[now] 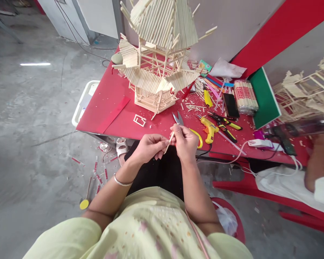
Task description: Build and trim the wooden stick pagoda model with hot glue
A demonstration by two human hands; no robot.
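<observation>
Over the table's front edge, my left hand and my right hand are close together, fingers pinched on a short pale wooden stick. The stick is tilted, with its lower end at the left fingertips. Just beyond my right hand lie scissors with yellow handles, partly hidden by that hand. A pagoda-like model built of thin wooden sticks stands upright on the red table. In front of it rests a small frame of stick pieces.
Right of the model lie a yellow glue gun, pliers, a yellow cutter, a phone and packed chopsticks. A green board stands beside them. At far right are another person's arm and a second stick model.
</observation>
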